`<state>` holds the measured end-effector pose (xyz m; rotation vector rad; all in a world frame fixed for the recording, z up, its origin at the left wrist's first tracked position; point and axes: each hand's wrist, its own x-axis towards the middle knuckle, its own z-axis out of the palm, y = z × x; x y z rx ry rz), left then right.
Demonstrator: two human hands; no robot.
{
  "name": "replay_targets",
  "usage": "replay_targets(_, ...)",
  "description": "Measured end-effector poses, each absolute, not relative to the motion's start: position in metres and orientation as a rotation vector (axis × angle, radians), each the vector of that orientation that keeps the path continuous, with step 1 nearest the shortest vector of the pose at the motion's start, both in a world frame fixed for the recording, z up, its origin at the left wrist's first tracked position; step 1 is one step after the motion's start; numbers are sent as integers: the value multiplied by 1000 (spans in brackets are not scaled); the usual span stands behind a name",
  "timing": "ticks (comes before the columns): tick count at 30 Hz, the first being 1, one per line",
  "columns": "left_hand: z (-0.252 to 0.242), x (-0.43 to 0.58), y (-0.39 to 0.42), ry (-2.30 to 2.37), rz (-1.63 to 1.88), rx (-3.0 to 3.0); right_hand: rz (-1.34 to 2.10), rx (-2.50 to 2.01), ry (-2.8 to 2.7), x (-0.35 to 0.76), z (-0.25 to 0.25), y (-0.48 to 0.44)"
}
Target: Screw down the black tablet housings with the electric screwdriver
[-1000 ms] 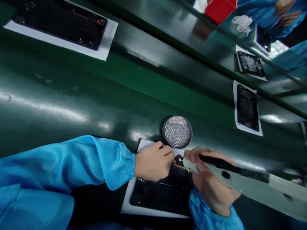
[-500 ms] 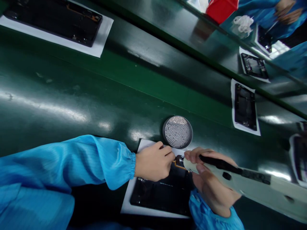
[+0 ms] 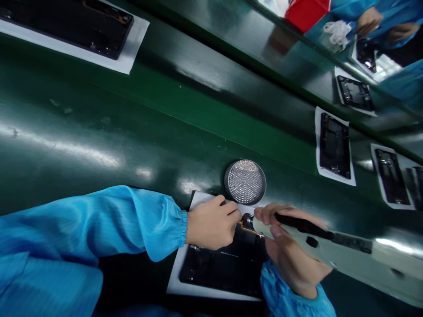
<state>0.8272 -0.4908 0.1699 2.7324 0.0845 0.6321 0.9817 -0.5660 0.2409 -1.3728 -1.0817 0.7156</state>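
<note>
Green bench: A glossy work surface [image 3: 148, 123] stretches across the frame, carrying the devices and the hands at work.
Blue sleeve: A bright, elastic-cuffed left sleeve [image 3: 109, 220] reaches in from the lower left.
Power driver: A pale, long-bodied driver [image 3: 363, 259] with a black lever [image 3: 304, 225] slants in from the right, its tip over the device below.
Device at upper left: A black unit [image 3: 66, 26] lies on its own white sheet, cut by the frame's edge.
Device under the hands: A flat black device [image 3: 218, 275] lies on a white sheet [image 3: 201, 199] at bottom centre, beneath both hands.
Right hand: The right hand [image 3: 292, 259] grasps the driver near its front, thumb along the body.
Left hand: The left hand [image 3: 213, 223], fingers curled, sits over the device at the driver's tip; whether it pinches anything cannot be told.
Devices at right: Black frames [image 3: 335, 145] rest on white sheets.
Round dish: A grey-rimmed dish [image 3: 245, 182] with a silvery, dotted interior stands just beyond the hands.
Red box: A box [image 3: 307, 13] sits near a co-worker's hands [image 3: 369, 21], top right.
Orange strip: A thin strip [image 3: 249, 230] shows beside the driver's tip.
</note>
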Motion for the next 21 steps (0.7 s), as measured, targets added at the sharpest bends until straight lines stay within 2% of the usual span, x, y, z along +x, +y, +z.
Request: replay_targets(21,170,828,-491,86,650,2710,714,-1428,-1029,975,246,-559)
